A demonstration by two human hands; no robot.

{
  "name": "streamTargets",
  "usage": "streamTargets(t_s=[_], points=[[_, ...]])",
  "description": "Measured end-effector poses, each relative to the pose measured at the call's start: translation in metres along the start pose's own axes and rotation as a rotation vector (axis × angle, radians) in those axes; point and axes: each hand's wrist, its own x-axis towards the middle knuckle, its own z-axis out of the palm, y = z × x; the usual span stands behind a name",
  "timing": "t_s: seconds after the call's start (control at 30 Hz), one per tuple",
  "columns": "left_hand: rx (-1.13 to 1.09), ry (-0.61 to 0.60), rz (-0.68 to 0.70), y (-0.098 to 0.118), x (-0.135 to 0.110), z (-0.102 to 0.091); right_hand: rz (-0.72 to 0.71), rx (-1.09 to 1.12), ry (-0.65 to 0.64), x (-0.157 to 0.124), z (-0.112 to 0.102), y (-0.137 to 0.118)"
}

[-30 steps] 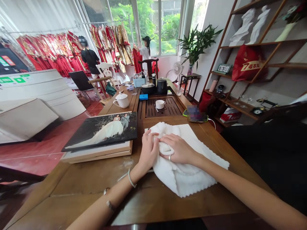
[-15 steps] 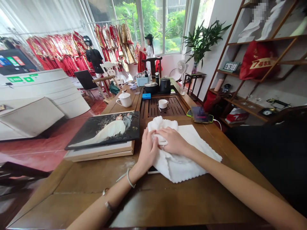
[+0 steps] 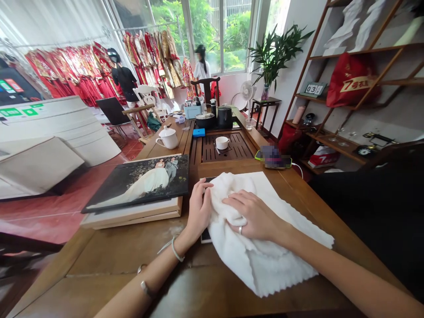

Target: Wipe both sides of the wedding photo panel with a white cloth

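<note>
My right hand (image 3: pixel 255 216) presses down on a bunched white cloth (image 3: pixel 271 260), its fingers curled into the folds. The cloth spreads toward me and to the right, with scalloped edges. Beneath it lies a flat panel, mostly hidden; a dark corner with a pale rim (image 3: pixel 206 237) shows at the lower left. My left hand (image 3: pixel 198 207) rests at the panel's left side, against the cloth, fingers stretched out and thumb apart. To the left, a dark wedding photo panel (image 3: pixel 145 179) lies on a stack of pale-edged panels (image 3: pixel 139 216).
On the wooden table (image 3: pixel 126 265) stand a lidded white mug (image 3: pixel 168 138), a slatted tea tray (image 3: pixel 208 152) with a white cup (image 3: pixel 221 142), and a phone (image 3: pixel 274 158) on a cable. Two people stand by racks of red garments (image 3: pixel 73 70). Shelves (image 3: pixel 344 132) line the right.
My right hand has slid toward me and to the right, dragging the cloth over the panel. My left hand stays at the left side, now more apart from the right. The view has shifted slightly.
</note>
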Motion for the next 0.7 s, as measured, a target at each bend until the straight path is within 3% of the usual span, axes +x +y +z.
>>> streamTargets(t_s=[0.23, 0.37, 0.57, 0.7], points=[[-0.040, 0.016, -0.041, -0.003, 0.002, 0.000, 0.288, -0.107, 0.114, -0.001, -0.008, 0.048], [-0.094, 0.048, -0.079, -0.004, 0.002, 0.002, 0.349, -0.149, 0.126, 0.010, -0.009, 0.063], [-0.109, 0.065, -0.108, -0.006, 0.001, 0.003, 0.205, -0.067, 0.071, 0.041, 0.003, 0.038], [-0.089, 0.041, -0.089, -0.005, 0.000, 0.001, 0.097, -0.002, 0.042, 0.045, 0.010, 0.012]])
